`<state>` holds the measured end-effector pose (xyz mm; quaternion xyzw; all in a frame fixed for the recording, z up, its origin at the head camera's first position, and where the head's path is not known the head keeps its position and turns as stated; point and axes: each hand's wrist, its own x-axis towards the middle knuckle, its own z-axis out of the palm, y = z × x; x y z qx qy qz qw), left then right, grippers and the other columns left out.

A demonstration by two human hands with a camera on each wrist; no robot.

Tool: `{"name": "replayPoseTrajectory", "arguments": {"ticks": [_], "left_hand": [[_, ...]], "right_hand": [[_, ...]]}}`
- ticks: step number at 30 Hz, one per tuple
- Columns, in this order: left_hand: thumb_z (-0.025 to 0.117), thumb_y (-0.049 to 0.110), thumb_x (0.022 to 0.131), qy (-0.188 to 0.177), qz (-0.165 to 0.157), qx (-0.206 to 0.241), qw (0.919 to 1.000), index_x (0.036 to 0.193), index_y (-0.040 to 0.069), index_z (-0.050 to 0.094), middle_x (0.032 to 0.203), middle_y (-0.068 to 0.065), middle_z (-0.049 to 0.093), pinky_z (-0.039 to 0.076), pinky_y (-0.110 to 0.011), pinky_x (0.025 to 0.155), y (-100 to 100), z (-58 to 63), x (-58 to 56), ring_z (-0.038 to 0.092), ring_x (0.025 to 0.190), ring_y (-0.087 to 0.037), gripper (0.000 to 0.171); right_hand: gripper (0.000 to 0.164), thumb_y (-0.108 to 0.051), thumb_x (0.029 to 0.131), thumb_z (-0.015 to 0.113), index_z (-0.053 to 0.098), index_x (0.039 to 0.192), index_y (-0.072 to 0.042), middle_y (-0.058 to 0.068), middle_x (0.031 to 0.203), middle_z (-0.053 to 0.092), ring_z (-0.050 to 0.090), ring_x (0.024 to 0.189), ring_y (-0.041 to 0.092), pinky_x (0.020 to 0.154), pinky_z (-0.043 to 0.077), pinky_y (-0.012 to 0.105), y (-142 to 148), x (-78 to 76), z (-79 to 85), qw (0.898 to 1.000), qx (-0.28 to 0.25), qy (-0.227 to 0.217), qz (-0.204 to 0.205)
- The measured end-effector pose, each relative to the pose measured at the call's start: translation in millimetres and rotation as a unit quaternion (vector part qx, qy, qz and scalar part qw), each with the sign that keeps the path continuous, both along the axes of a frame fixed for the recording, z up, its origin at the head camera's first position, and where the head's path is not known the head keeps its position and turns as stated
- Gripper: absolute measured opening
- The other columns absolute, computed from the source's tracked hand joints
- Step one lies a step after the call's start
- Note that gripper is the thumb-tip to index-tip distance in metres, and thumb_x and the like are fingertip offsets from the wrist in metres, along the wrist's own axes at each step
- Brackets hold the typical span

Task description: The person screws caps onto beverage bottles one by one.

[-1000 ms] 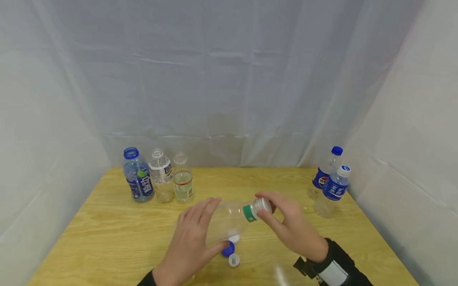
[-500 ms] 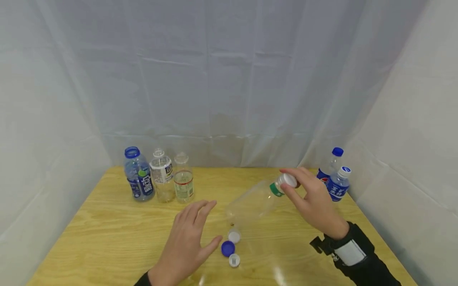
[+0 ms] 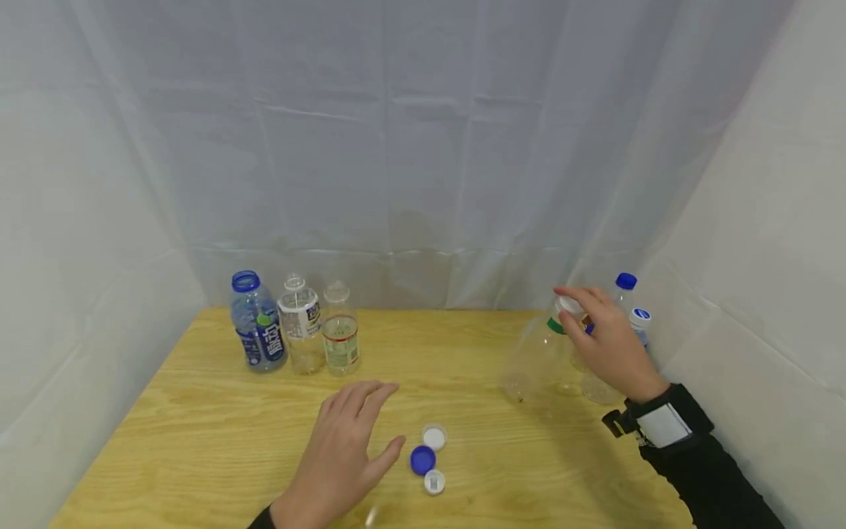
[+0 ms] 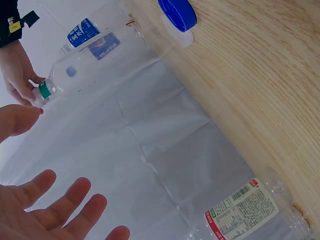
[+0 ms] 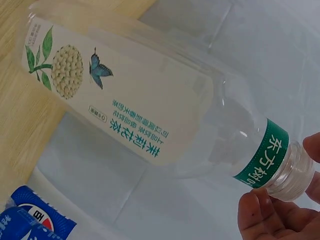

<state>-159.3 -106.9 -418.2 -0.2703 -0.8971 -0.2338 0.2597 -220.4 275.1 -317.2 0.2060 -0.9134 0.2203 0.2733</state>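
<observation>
A clear plastic tea bottle [image 3: 529, 360] with a green neck band leans at the table's right side. My right hand [image 3: 611, 347] pinches its white cap from above. The right wrist view shows a flower and butterfly label [image 5: 100, 80] on the bottle. My left hand [image 3: 344, 448] hovers low over the table, fingers spread, holding nothing. Just right of that hand lie a white cap [image 3: 434, 437], a blue cap [image 3: 422, 460] and another white cap [image 3: 434, 483], in a near-vertical row.
Three uncapped bottles stand at the back left: a blue one [image 3: 259, 330], a clear one with a white label [image 3: 302, 334] and one with a pale label [image 3: 341, 342]. Partly behind my right hand stand a blue-capped bottle [image 3: 625, 283] and a white-capped bottle [image 3: 640, 319].
My left hand has let go of the tea bottle. My right hand has carried it right and back, toward the two capped bottles, tilting it more upright.
</observation>
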Motion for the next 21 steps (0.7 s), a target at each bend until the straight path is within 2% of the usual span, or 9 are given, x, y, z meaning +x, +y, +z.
{"name": "replayPoseTrajectory", "arguments": {"ticks": [4,9,14,21], "left_hand": [[0.084,0.035,0.080,-0.004,-0.005,-0.001,1.0000,0.137,0.016,0.058,0.127,-0.001,0.060,0.047,-0.049,0.098,3.4,0.2,-2.3,0.057,0.118,-0.022,0.066],[0.085,0.034,0.078,-0.002,0.000,0.001,1.0000,0.137,0.017,0.058,0.128,0.000,0.060,0.048,-0.050,0.096,2.2,-1.1,-1.6,0.057,0.119,-0.022,0.066],[0.086,0.032,0.076,0.005,0.011,0.000,0.9999,0.135,0.017,0.059,0.125,0.000,0.060,0.049,-0.051,0.093,-1.7,-3.8,0.1,0.057,0.117,-0.023,0.066],[0.085,0.031,0.077,0.007,-0.001,-0.001,1.0000,0.134,0.016,0.060,0.123,0.000,0.061,0.050,-0.050,0.090,2.7,-5.6,-2.8,0.058,0.114,-0.023,0.064]], "right_hand": [[0.039,-0.012,0.103,0.054,0.056,0.141,-0.005,0.020,0.128,0.058,0.053,0.080,0.019,0.064,0.046,0.031,17.9,-7.8,-0.8,1.000,0.004,-0.003,-0.023],[0.040,-0.013,0.102,0.053,0.056,0.140,-0.002,0.023,0.132,0.057,0.055,0.103,0.032,0.074,0.051,0.043,30.9,-23.2,-2.9,0.999,0.002,-0.009,-0.044],[0.042,-0.015,0.103,0.050,0.054,0.143,-0.004,0.024,0.136,0.055,0.055,0.106,0.036,0.075,0.048,0.046,36.8,-34.8,-5.2,0.997,-0.003,-0.037,-0.064],[0.040,-0.014,0.103,0.051,0.055,0.141,-0.002,0.024,0.137,0.055,0.050,0.124,0.044,0.095,0.047,0.063,49.3,-39.8,-5.9,0.995,0.000,-0.052,-0.085]]}}
